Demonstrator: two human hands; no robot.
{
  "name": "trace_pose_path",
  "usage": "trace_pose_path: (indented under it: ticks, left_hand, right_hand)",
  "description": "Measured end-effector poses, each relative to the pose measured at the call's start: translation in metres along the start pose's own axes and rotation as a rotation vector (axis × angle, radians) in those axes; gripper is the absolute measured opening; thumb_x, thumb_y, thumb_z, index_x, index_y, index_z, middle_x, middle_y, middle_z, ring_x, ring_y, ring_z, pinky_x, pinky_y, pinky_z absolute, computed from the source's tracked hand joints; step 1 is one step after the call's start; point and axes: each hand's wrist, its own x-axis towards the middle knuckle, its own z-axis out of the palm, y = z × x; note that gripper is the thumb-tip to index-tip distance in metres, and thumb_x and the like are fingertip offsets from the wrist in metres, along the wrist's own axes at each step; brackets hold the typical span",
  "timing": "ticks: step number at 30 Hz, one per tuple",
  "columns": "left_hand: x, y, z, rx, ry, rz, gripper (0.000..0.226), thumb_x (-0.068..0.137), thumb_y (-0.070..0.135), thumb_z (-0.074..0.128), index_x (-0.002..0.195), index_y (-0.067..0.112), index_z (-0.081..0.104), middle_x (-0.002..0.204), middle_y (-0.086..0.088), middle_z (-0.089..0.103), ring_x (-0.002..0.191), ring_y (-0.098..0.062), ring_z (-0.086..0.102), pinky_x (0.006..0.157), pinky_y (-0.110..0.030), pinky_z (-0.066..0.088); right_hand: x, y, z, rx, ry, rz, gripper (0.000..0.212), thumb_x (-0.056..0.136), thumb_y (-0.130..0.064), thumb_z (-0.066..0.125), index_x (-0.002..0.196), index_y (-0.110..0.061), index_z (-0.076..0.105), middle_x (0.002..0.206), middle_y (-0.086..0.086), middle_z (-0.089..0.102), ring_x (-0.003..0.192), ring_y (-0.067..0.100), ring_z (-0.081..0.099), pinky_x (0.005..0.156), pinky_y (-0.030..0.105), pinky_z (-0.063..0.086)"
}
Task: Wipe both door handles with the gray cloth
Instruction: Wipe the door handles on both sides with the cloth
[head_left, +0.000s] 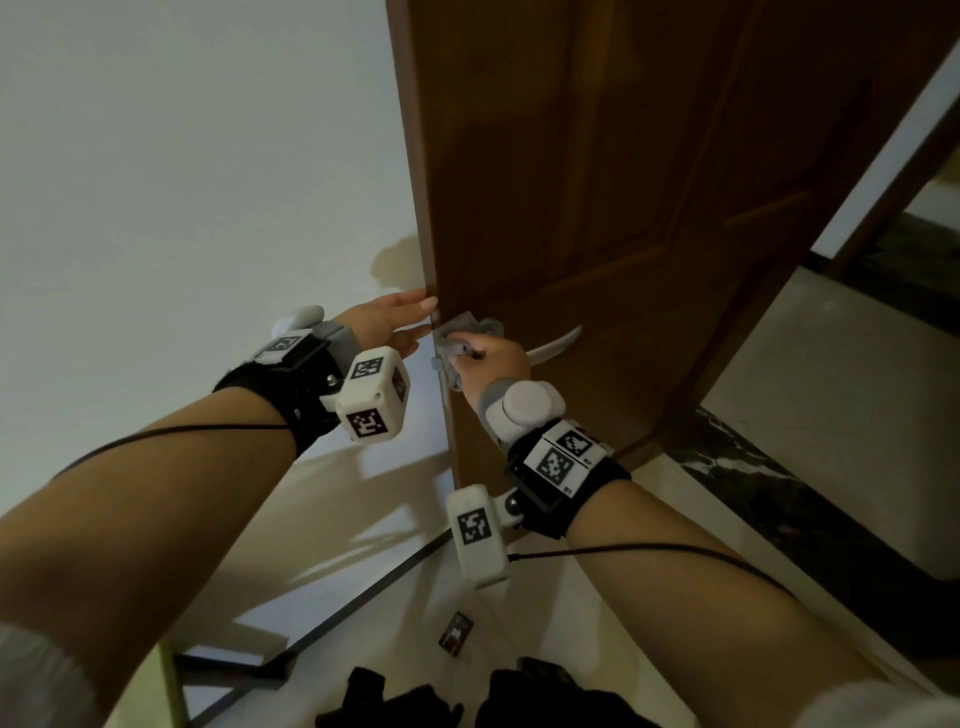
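A brown wooden door (597, 182) stands ajar, its edge facing me. A silver lever handle (558, 344) sticks out on the door's right face. My right hand (491, 358) is closed on the gray cloth (470, 332), pressing it against the base of that handle near the door edge. My left hand (389, 325) rests flat with fingers extended against the door's edge from the left side. The handle on the far side of the door is hidden. Both wrists carry black bands with white marker cubes.
A white wall (182, 182) fills the left. A light tiled floor (831, 389) with dark marble thresholds lies right of the door. A small dark card (456, 633) lies on the floor below. Dark shoes (467, 701) show at the bottom edge.
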Motion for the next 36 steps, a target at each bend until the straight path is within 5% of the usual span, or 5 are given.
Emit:
trace_pose_path:
  ticks: [4,7,15,24,36]
  left_hand:
    - [0.002,0.006,0.007,0.065,-0.038,0.044,0.053,0.087,0.023,0.06,0.137,0.025,0.044,0.122,0.009,0.054,0.129,-0.018,0.045,0.113,-0.031,0.031]
    - [0.004,0.015,0.012,0.136,-0.078,0.075,0.056,0.091,0.019,0.055,0.143,0.025,0.035,0.142,0.006,0.045,0.138,-0.02,0.035,0.114,-0.032,0.026]
    - [0.005,0.038,0.03,0.219,-0.079,0.135,0.059,0.088,0.023,0.059,0.142,0.025,0.036,0.149,0.005,0.041,0.14,-0.015,0.031,0.117,-0.034,0.019]
    - [-0.002,0.038,0.035,0.061,0.106,0.181,0.043,0.077,0.019,0.072,0.116,0.013,0.053,0.122,-0.009,0.061,0.118,-0.021,0.056,0.106,-0.03,0.038]
    - [-0.012,0.034,0.022,0.136,0.288,0.315,0.027,0.067,0.015,0.08,0.077,0.02,0.055,0.079,0.002,0.061,0.085,-0.018,0.062,0.088,-0.031,0.054]
  right_hand:
    - [0.003,-0.001,-0.009,0.094,-0.023,0.017,0.033,0.091,0.002,0.046,0.122,0.001,0.057,0.122,0.029,0.057,0.083,0.025,0.06,0.061,0.005,0.042]
    - [0.007,0.0,-0.012,0.138,-0.025,0.074,0.033,0.091,-0.005,0.051,0.122,-0.009,0.06,0.126,0.015,0.061,0.115,0.028,0.059,0.071,0.01,0.04]
    - [0.02,0.013,-0.024,0.289,0.004,0.168,0.034,0.09,-0.012,0.055,0.124,-0.013,0.059,0.129,0.012,0.06,0.12,0.027,0.056,0.085,0.019,0.042]
    - [0.027,0.029,-0.015,0.692,0.053,0.4,0.042,0.091,-0.006,0.054,0.132,-0.003,0.048,0.135,0.02,0.052,0.124,0.035,0.051,0.099,0.035,0.044]
    - [0.038,0.026,-0.034,1.068,0.144,0.331,0.04,0.086,0.004,0.057,0.125,-0.004,0.056,0.085,0.005,0.063,0.085,0.019,0.062,0.084,0.029,0.051]
